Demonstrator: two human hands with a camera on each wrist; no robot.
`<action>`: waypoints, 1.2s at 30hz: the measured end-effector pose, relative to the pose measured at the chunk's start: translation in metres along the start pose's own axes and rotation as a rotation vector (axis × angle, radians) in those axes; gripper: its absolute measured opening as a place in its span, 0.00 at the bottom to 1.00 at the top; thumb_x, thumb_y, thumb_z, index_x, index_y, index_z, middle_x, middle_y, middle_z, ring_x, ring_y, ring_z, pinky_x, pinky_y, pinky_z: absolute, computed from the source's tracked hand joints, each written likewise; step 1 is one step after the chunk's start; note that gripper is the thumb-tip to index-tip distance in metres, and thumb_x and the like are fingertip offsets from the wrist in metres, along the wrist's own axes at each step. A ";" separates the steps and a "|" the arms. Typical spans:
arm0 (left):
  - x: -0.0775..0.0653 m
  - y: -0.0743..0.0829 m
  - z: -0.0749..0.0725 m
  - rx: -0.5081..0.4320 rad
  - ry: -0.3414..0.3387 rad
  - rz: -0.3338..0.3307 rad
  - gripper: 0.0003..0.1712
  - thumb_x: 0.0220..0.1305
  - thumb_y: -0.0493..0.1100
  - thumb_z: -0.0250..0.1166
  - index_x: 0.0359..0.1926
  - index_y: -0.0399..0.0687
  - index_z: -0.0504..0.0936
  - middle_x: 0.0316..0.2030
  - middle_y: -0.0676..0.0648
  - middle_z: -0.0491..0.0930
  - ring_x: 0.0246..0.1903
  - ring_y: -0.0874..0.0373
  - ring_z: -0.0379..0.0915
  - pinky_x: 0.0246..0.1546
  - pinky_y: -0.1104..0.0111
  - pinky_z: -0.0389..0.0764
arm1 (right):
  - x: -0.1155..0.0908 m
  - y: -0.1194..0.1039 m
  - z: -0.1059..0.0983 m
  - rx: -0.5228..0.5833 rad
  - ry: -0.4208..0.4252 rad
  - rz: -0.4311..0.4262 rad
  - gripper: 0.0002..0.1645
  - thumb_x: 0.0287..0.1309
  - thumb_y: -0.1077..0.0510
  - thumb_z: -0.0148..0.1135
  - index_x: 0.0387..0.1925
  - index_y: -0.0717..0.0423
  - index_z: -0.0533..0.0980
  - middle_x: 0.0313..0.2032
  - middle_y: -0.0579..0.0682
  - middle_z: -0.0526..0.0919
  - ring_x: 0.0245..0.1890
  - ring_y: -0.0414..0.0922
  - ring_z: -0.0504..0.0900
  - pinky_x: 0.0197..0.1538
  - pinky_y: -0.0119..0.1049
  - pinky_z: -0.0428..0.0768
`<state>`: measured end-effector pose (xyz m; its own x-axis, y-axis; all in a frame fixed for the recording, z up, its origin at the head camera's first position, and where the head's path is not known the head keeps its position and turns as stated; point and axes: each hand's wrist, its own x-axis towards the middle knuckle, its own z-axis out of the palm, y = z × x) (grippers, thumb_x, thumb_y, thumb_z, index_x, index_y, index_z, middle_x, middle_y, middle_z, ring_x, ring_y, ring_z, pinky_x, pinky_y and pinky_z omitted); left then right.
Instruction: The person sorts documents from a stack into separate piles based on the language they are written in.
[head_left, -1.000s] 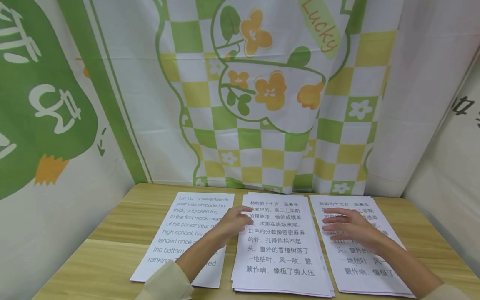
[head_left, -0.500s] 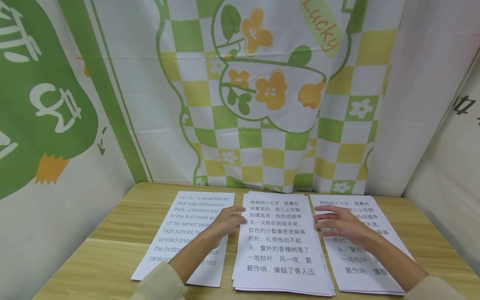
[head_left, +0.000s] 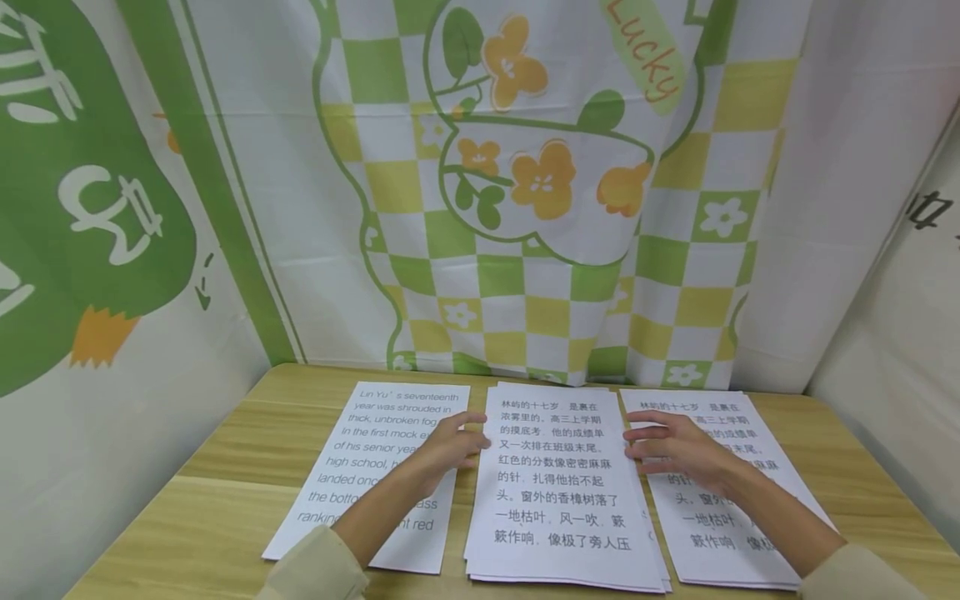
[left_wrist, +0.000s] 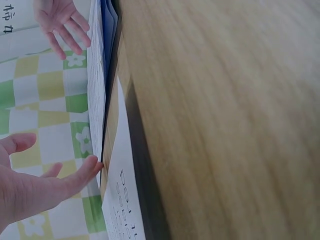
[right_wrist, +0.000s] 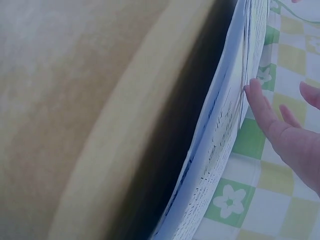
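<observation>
A stack of white papers [head_left: 555,492] printed with Chinese text lies in the middle of the table, its lower sheets slightly uneven at the edges. My left hand [head_left: 446,450] is at the stack's left edge, fingers extended, passing over a sheet with English text [head_left: 360,479]. On the other side, my right hand [head_left: 682,446] has its fingertips at the stack's right edge, above another stack of Chinese-text papers [head_left: 720,525]. In the right wrist view, the fingers [right_wrist: 260,102] appear to touch the papers' edge. Neither hand grips anything.
The wooden table [head_left: 202,483] stands against a green and yellow checked curtain [head_left: 540,308]. A white wall with green print [head_left: 90,183] rises at the left, and a pale wall [head_left: 907,333] at the right.
Both hands have shifted left. The right hand has come from over the right stack to the middle stack's right edge, and the left has drawn back from over the middle stack.
</observation>
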<state>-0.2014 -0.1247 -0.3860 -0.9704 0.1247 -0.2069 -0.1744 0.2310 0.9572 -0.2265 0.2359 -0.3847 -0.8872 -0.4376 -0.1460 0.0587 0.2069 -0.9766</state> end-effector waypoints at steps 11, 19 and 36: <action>0.003 -0.002 0.000 -0.008 0.012 -0.016 0.35 0.65 0.34 0.64 0.73 0.35 0.67 0.60 0.32 0.77 0.61 0.37 0.75 0.60 0.53 0.82 | 0.001 0.001 0.002 0.003 -0.003 0.001 0.46 0.66 0.65 0.65 0.76 0.74 0.52 0.67 0.77 0.66 0.59 0.56 0.81 0.58 0.51 0.85; 0.002 -0.002 -0.001 -0.020 -0.001 0.002 0.35 0.66 0.35 0.62 0.73 0.34 0.67 0.60 0.31 0.76 0.61 0.36 0.75 0.61 0.52 0.81 | 0.002 0.001 0.003 0.004 0.001 0.011 0.46 0.66 0.64 0.66 0.76 0.73 0.53 0.68 0.77 0.66 0.59 0.54 0.81 0.58 0.50 0.86; 0.001 -0.001 -0.004 -0.043 -0.021 0.010 0.34 0.67 0.34 0.62 0.73 0.33 0.66 0.59 0.30 0.77 0.58 0.37 0.77 0.60 0.53 0.83 | 0.002 -0.002 0.001 0.019 -0.011 0.018 0.46 0.67 0.63 0.64 0.77 0.73 0.52 0.70 0.77 0.63 0.60 0.57 0.80 0.59 0.50 0.85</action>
<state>-0.2027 -0.1288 -0.3868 -0.9684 0.1473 -0.2012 -0.1722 0.1885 0.9668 -0.2276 0.2334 -0.3830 -0.8807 -0.4441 -0.1651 0.0830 0.1983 -0.9766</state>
